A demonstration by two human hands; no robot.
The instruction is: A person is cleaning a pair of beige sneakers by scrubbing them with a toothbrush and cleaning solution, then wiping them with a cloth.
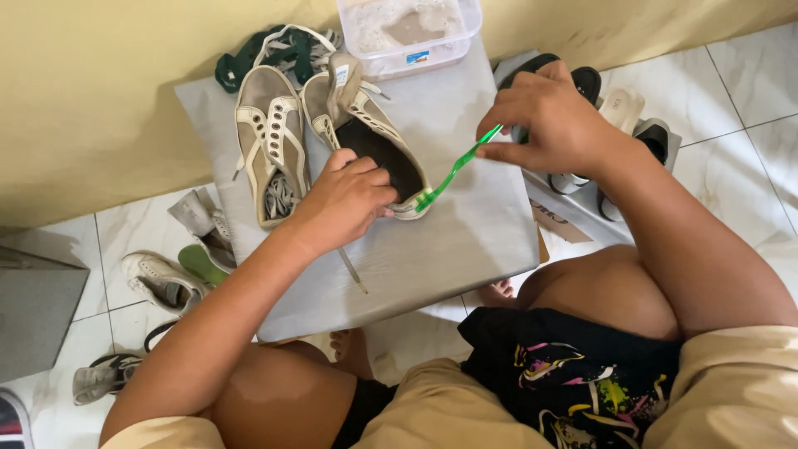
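— Head view: how were the hands set?
— Left hand (345,199) gripped the canvas shoe (366,133) on the grey board (432,249); right hand (549,116) pinched a green plastic toothbrush (457,170), bristles at the shoe's near end.
— Textures?
— Worn cloth, smooth board.

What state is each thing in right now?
Right sneaker: gripped at heel by left hand, unlaced.
Green toothbrush: held by right hand, bristles at heel.
Left sneaker: lying upright, laces stuffed inside.
Plastic tub: open, foamy water inside.
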